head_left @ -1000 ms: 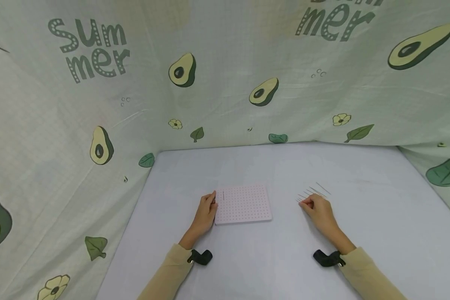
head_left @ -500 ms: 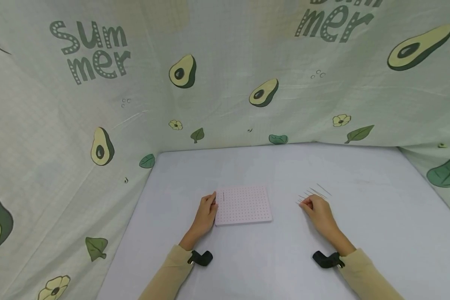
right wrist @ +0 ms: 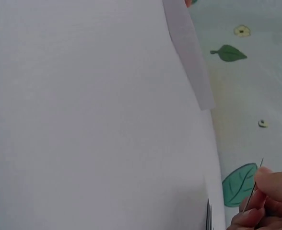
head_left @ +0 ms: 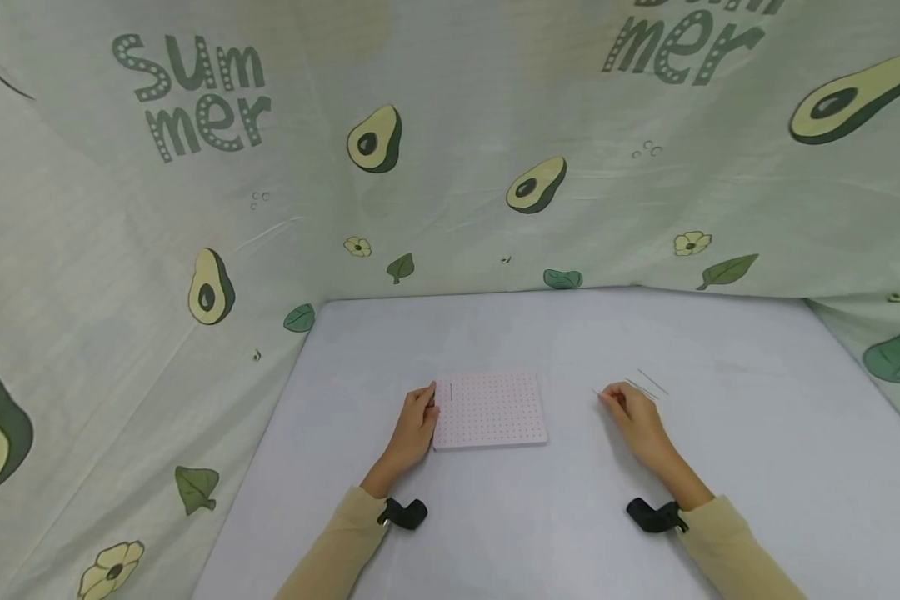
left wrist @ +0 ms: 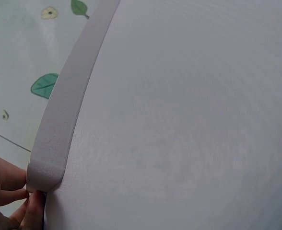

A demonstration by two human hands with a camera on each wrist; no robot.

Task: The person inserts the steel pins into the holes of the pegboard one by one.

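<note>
On the white table lies a pale pink perforated board [head_left: 491, 408] with rows of small holes. My left hand [head_left: 412, 429] grips its left edge; in the left wrist view fingers [left wrist: 35, 206] hold the board's corner [left wrist: 46, 175]. One thin metal needle [head_left: 451, 392] stands upright in a hole near the far left corner. To the right of the board, my right hand [head_left: 637, 421] pinches another thin needle [right wrist: 250, 196] between thumb and fingers, its tip poking out past the thumb. Behind this hand lie more loose needles [head_left: 652, 382], partly hidden by it.
White cloth covers the table [head_left: 532, 525]. A curtain [head_left: 450, 167] printed with avocados and leaves hangs along the back and left side. Each wrist carries a black camera mount [head_left: 652, 515].
My right hand has come up slightly from the row of needles with one pinched in its fingers. Fewer needle ends show to its left. My left hand keeps its grip on the board.
</note>
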